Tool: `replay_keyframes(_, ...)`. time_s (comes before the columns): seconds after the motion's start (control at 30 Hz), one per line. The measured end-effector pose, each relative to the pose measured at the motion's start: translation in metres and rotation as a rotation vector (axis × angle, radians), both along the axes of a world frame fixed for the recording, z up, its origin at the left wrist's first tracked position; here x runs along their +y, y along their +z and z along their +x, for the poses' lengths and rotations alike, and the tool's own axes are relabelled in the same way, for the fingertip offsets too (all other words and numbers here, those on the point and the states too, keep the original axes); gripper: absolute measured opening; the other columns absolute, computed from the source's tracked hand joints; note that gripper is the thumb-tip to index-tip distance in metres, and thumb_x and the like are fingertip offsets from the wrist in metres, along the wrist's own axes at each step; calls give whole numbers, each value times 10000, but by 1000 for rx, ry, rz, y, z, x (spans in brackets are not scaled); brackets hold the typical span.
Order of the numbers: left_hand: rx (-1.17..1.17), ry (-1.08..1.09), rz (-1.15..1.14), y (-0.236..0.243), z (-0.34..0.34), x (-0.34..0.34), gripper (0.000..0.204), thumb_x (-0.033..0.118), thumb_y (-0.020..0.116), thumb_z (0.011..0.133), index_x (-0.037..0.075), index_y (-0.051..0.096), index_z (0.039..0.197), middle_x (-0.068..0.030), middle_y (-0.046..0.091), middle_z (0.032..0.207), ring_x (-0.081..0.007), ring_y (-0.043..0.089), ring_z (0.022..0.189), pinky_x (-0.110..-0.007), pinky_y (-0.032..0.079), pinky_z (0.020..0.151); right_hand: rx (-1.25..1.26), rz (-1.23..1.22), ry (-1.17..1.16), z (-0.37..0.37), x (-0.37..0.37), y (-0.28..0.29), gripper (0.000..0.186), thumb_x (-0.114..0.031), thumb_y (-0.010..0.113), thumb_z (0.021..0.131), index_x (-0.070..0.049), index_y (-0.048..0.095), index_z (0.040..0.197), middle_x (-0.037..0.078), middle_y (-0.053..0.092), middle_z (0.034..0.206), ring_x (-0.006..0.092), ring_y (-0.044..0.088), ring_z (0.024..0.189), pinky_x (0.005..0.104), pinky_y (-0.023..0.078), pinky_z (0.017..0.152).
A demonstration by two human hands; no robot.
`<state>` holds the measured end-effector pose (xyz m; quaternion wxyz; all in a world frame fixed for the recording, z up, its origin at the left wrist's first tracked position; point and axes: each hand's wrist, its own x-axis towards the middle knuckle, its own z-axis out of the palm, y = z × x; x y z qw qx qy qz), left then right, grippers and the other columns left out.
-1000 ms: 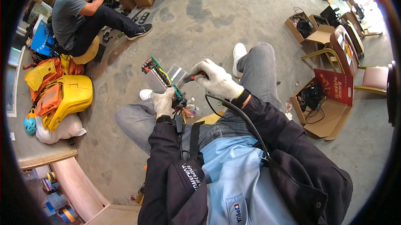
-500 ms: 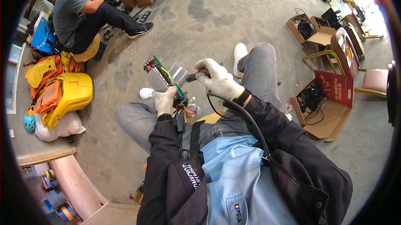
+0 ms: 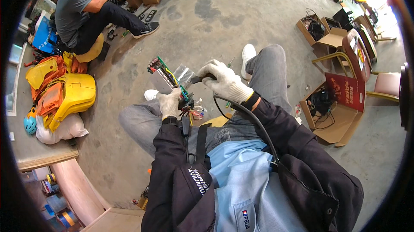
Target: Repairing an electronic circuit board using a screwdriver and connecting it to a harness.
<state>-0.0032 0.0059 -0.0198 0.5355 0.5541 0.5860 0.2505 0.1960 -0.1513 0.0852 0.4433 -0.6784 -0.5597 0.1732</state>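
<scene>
My left hand [image 3: 170,104], in a white knit glove, is closed on the near end of a long green circuit board [image 3: 165,69] with yellow and green wires. The board slants away to the far left. My right hand [image 3: 225,82], gloved too, grips the dark handle of a screwdriver [image 3: 197,79], which points left toward the board near my left fingers. Its tip is too small to make out. Beyond the board lies a clear plastic piece [image 3: 184,73]. Loose coloured wires [image 3: 197,114] show below my left hand, between my knees.
A person [image 3: 79,14] sits at the far left beside stacked yellow and orange plastic shells [image 3: 71,98]. To the right are an open cardboard box [image 3: 340,130] with black cables and chairs [image 3: 358,55]. Another screwdriver [image 3: 230,62] lies on the floor by my right shoe.
My right hand has turned slightly around the screwdriver; the red on its handle no longer shows. My left hand and the board stay nearly still.
</scene>
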Motion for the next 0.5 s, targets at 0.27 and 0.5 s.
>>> replay_keyframes(0.27,36,-49,12,8,-1,-2,701,268,782,795,-154,485,1269,-198,708,1058,-252,710,897,-361,571,789,139,-117,-187,-13,1,3,242,-204,689,943,-105,661,1161,141,629,1116,401,649,1069,490,521,917)
replay_keyframes(0.5,75,-35,-18,2,0,2,796,285,795,774,-171,434,1317,-226,692,1122,-263,711,932,-352,573,819,16,89,-76,-8,6,-11,356,-252,733,915,-72,639,1209,173,634,1070,390,664,1041,451,535,895)
